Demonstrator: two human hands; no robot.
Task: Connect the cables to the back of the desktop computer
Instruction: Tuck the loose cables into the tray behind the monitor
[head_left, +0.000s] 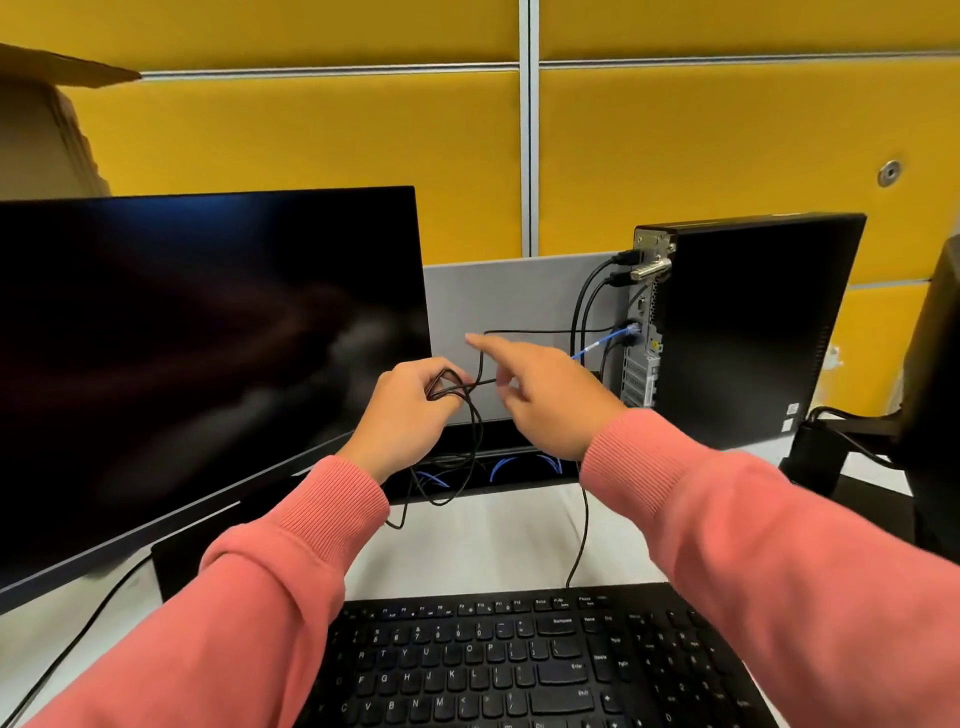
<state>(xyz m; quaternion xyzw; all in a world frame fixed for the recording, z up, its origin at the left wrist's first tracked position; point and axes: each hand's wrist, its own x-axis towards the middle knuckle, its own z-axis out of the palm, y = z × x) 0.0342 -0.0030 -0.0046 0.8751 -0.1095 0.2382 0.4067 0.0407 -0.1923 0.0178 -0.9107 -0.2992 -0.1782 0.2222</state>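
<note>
- The desktop computer (748, 332) stands upright at the right; its rear panel faces left toward an open gap in front of the grey divider (519, 291).
- 2 black cables (584, 306) and a blue cable (597, 347) already hang across that gap.
- A thin black cable (475, 415) loops between the left hand (410, 410) and right hand (545, 395).
- The monitor (208, 353) walls off the left.
- The keyboard (530, 660) fills the near desk.
</note>
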